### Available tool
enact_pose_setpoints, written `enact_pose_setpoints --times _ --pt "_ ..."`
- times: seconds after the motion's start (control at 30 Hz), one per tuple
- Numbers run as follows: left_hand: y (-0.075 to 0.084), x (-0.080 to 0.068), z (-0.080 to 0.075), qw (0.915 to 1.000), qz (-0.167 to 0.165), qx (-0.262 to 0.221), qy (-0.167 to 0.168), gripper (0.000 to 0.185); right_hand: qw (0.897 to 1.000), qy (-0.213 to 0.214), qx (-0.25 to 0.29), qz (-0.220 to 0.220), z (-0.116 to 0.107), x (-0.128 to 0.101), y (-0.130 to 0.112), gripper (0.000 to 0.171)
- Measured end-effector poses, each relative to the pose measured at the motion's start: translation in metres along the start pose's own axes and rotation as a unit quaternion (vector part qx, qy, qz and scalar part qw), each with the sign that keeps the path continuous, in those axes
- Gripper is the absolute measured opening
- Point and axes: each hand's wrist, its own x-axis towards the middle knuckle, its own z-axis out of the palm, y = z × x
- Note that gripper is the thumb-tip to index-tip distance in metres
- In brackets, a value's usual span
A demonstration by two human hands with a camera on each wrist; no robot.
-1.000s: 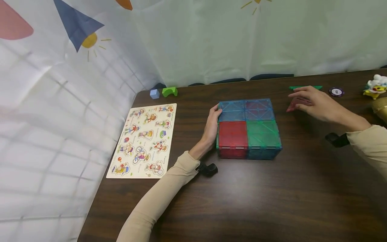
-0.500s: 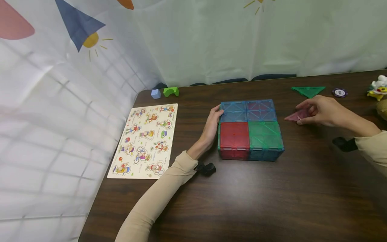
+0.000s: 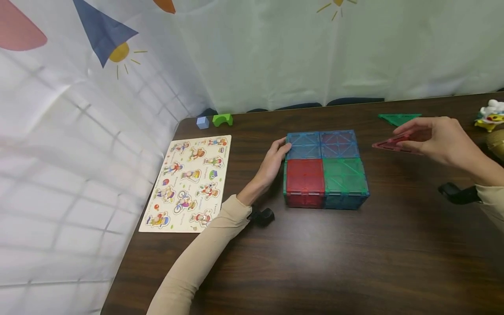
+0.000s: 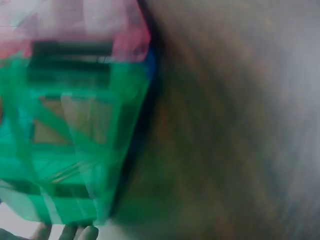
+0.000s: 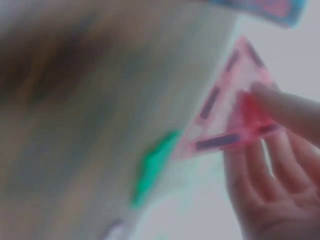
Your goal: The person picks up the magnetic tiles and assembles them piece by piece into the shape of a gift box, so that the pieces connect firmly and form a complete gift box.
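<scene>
A box-shaped block of translucent magnetic tiles (image 3: 305, 175), blue, red and green on top, sits on the table in the head view. My left hand (image 3: 272, 162) rests against its left side near the far corner, thumb at the top edge. The left wrist view shows the block's green side wall (image 4: 75, 145) with fingertips (image 4: 89, 233) at its edge. Right of the block, my right hand (image 3: 442, 141) pinches a pink triangular magnetic tile (image 3: 395, 143), held above the table. Its triangle outline (image 5: 207, 122) shows between thumb and fingers in the right wrist view.
A green triangular tile (image 3: 397, 118) lies behind my right hand. A wooden picture puzzle board (image 3: 179, 218), a blue cube (image 3: 202, 122) and a green arch block (image 3: 222, 120) are at left. A white and yellow figurine (image 3: 491, 116) stands far right. A curtain hangs behind.
My right hand has taken hold of the pink triangular tile and lifted it off the table. It now covers the poker chip. My left hand stays at the block.
</scene>
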Motion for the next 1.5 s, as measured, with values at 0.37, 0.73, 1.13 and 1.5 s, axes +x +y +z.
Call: enact_pose_setpoints --times 0.37,0.73,1.13,1.5 --pt "0.035 -0.004 -0.006 0.9688 0.185 0.164 0.018 0.051 0.981 0.05 0.124 -0.138 -0.006 0.002 -0.092 0.035" --pt "0.052 -0.011 0.01 0.9389 0.229 0.241 -0.088 0.044 0.976 -0.028 0.101 -0.189 0.016 0.012 -0.109 0.04" --pt "0.078 0.001 0.032 0.8888 0.216 0.353 -0.197 0.028 0.984 -0.042 0.165 -0.051 -0.011 0.011 -0.054 0.026" --pt "0.069 -0.006 0.01 0.8923 0.237 0.352 -0.153 0.019 0.999 -0.023 0.018 0.016 0.0 0.028 0.014 0.036"
